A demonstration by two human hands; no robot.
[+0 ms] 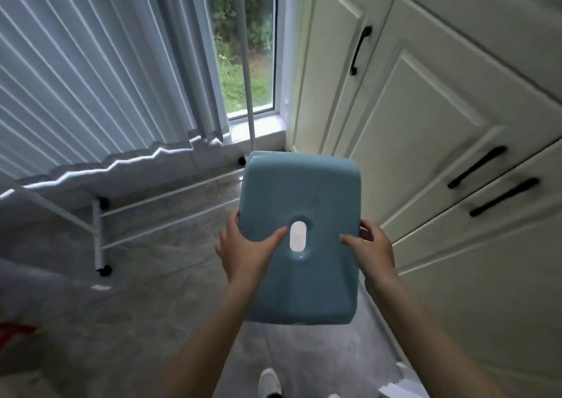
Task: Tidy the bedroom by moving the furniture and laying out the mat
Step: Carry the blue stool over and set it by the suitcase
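Observation:
A blue plastic stool (299, 190) with an oval hole in the middle of its seat is held up above the floor, seat facing me. My left hand (246, 248) grips its left edge, thumb lying across the seat toward the hole. Gripping the right edge is my right hand (372, 244), its thumb on the seat and fingers curled round the rim. The stool's legs are hidden behind the seat. No mat is in view.
A white wheeled rack (100, 230) stands on the grey tiled floor at left, under pleated grey curtains (91, 78). Cream wardrobe doors with black handles (425, 108) line the right side. A window (243, 63) is straight ahead. My white shoe (269, 382) shows below.

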